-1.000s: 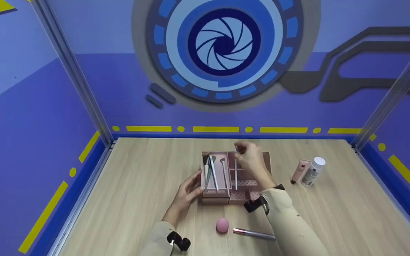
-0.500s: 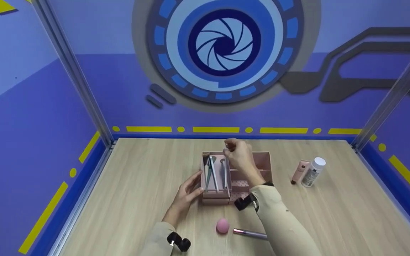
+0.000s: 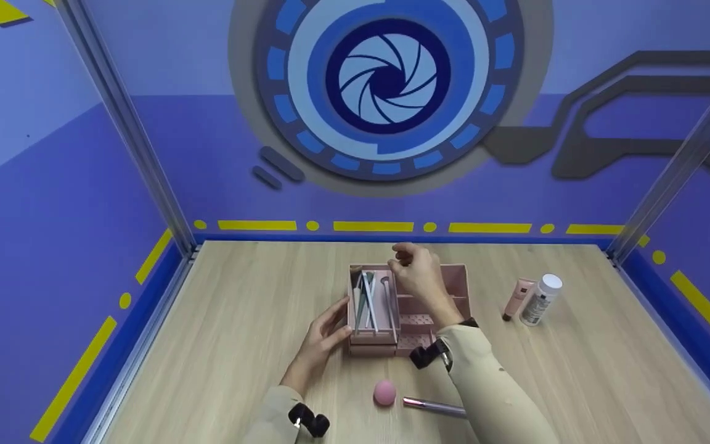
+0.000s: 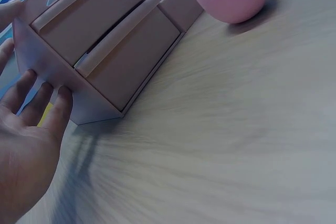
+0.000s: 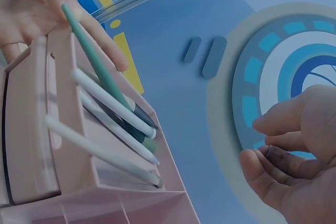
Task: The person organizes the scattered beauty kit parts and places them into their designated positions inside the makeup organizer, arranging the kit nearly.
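My left hand [image 3: 325,333] lies against the left side of a pink organizer box [image 3: 372,349], fingers extended; in the left wrist view the fingertips [image 4: 64,92] touch its side wall beside two drawers. Several makeup brushes [image 5: 115,103], white and green, lean in the box's left top tray, their handles over its front edge in the right wrist view. Above the back of the box is my right hand [image 3: 420,274], fingers loosely bent and holding nothing, just right of the brushes. It hides part of the right-hand compartments.
A pink egg-shaped makeup sponge [image 3: 384,393] and a silver tube [image 3: 432,406] lie in front of the box, the tube partly under the right sleeve. To the right stand a pink squeeze tube [image 3: 518,299] and a white-capped bottle [image 3: 541,300].
My right hand has moved left with a white makeup brush and let it go in the tray among the others. The left hand stays at the box's side.
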A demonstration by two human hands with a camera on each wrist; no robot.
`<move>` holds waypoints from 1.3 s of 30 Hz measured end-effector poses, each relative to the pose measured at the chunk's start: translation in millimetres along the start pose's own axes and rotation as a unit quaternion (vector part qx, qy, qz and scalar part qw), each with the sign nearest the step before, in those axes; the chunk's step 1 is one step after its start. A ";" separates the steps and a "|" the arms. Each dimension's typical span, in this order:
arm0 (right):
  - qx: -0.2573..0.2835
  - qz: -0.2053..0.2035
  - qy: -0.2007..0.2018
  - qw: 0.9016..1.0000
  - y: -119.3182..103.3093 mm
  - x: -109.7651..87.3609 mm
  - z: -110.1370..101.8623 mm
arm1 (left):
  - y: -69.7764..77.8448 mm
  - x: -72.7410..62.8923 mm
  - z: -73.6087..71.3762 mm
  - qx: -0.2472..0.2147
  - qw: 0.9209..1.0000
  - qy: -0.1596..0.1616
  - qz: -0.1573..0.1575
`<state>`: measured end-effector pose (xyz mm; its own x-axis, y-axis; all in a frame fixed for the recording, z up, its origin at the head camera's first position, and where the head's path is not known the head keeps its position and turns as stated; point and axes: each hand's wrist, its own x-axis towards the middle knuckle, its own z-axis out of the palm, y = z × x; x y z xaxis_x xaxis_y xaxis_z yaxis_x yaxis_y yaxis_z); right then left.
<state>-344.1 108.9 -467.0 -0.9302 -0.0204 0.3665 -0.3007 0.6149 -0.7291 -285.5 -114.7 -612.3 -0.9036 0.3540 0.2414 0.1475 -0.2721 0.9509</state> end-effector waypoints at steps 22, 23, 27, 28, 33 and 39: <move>-0.010 0.004 -0.003 1.000 10.5 -7.2 -10.3 | -0.7 2.1 -1.3 0.034 0.999 0.005 0.020; -0.011 0.008 -0.006 1.000 11.7 -8.3 -11.3 | -0.8 1.6 -1.0 0.033 0.999 0.008 0.015; -0.012 0.014 -0.014 1.000 17.4 -13.0 -15.7 | 1.1 -0.6 0.9 0.025 1.000 0.017 -0.001; -0.011 0.015 -0.016 1.000 18.9 -14.0 -16.7 | 1.6 -0.9 1.3 0.025 1.000 0.018 -0.004; -0.016 0.015 -0.019 1.000 24.4 -19.6 -22.0 | 2.0 -1.3 1.5 0.030 0.999 0.019 -0.014; -0.024 0.010 -0.022 0.999 29.7 -24.9 -26.9 | -0.1 -0.2 1.2 0.025 1.000 0.016 -0.007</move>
<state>-324.2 148.9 -482.2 -0.9445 -0.0413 0.3259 -0.2726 0.6520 -0.7075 -284.9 -113.7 -612.2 -0.9183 0.3276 0.2223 0.1536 -0.2228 0.9627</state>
